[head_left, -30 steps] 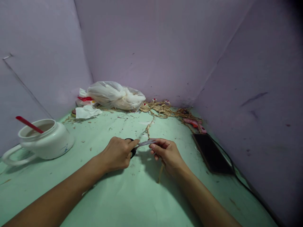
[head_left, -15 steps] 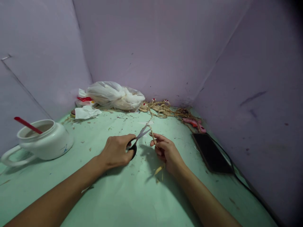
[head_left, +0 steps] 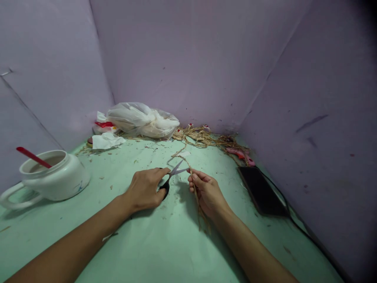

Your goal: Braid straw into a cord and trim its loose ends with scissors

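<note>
My left hand is closed on the black handles of a pair of scissors, whose blades stand apart and point right. Between thumb and fingers, my right hand pinches a braided straw cord. The tip of one blade reaches the cord just above my right fingertips. Loose strands of the cord hang below that hand over the green surface. From my right hand the cord also runs up and back toward a tangle of straw cords by the rear wall.
A white mug with a red stick stands at the left. Along the back lie a plastic bag and white tissue. A phone with a black cable and a pink item are at the right.
The cord's loose end now hangs lower, below my right hand, and more cord lies behind the scissors. My right fingers have shifted on it. The scissors stay open, their blades pointing more to the right.
</note>
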Demonstrator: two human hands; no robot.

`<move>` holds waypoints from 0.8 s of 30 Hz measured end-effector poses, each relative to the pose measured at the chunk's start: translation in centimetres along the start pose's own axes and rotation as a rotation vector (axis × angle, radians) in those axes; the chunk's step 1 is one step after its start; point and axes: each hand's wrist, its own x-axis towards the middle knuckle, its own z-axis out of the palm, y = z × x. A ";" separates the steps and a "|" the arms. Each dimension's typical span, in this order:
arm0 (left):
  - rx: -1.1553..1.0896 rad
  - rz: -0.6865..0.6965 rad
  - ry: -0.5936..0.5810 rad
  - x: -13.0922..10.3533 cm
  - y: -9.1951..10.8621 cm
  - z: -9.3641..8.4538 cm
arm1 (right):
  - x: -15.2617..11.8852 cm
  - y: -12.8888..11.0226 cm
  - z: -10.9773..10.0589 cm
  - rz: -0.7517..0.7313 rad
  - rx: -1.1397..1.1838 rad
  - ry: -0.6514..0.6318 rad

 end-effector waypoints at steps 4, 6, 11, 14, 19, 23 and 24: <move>0.054 0.041 -0.049 0.0 0.2 -0.1 | -0.5 0.0 0.5 0.032 0.022 -0.076; 0.083 0.064 -0.064 0.0 0.3 0.0 | -0.7 0.2 0.6 0.032 0.008 -0.094; 0.137 0.077 -0.094 -0.2 0.3 0.0 | -0.6 0.6 0.5 -0.037 -0.108 -0.066; 0.159 0.084 -0.118 -0.2 0.2 -0.1 | -0.7 0.6 0.5 -0.056 -0.176 -0.081; 0.183 0.098 -0.151 -0.2 0.2 -0.2 | -1.0 0.4 0.7 -0.055 -0.198 -0.116; 0.189 0.106 -0.171 -0.1 0.4 -0.6 | -1.1 0.4 0.7 -0.071 -0.216 -0.120; 0.185 0.107 -0.175 -0.1 0.4 -0.7 | -1.1 0.4 0.7 -0.076 -0.222 -0.123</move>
